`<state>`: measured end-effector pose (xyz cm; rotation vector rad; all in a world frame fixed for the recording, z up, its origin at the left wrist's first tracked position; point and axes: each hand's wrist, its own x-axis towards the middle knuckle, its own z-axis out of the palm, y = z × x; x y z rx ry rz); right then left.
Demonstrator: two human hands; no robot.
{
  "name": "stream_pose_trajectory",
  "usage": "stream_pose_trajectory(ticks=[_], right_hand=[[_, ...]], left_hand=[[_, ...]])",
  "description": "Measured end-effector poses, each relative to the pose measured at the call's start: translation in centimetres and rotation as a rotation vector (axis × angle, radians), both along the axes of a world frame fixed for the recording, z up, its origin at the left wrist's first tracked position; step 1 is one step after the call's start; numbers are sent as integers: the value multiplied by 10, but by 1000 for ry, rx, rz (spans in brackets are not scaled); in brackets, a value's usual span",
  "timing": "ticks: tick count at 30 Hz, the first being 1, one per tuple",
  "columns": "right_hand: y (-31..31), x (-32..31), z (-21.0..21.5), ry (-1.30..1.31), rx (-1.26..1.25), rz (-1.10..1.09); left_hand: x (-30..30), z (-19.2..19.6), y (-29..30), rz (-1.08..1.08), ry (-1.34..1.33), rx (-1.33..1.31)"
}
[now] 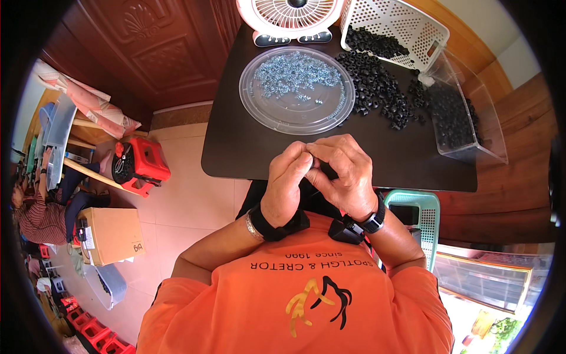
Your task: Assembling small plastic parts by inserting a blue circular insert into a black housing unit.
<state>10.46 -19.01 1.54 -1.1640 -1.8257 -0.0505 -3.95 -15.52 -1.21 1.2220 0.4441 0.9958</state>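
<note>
Fingers (303, 156) of left hand (287, 186) and right hand (345, 174) are pinched together on a small black part (328, 171) | clear round tray (259, 106) of silvery screws (295, 74) is set beyond fingertips on dark worktop (236, 147) | black rings (380, 88) are heaped beyond, rightward.

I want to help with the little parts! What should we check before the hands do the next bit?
1. Both hands together over the table edge: left hand, right hand: ok.
2. Small black piece pinched between the fingers: ok.
3. Silvery screws in the clear round tray: ok.
4. Black rings heaped on the table: ok.
5. Screw already in the piece: cannot tell.
</note>
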Motion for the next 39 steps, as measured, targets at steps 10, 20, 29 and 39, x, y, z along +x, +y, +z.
stream_pose_trajectory(ticks=[10,20,29,39], right_hand=[[-4,-3,4,-22,18,-46],[-5,3,4,128,30,15],[-9,7,3,178,20,86],[-9,6,8,182,19,128]], left_hand=[[0,3,-3,-20,2,-69],[-7,17,-5,2,45,16],[-10,14,-4,-87,32,38],[-11,17,-6,-33,55,53]])
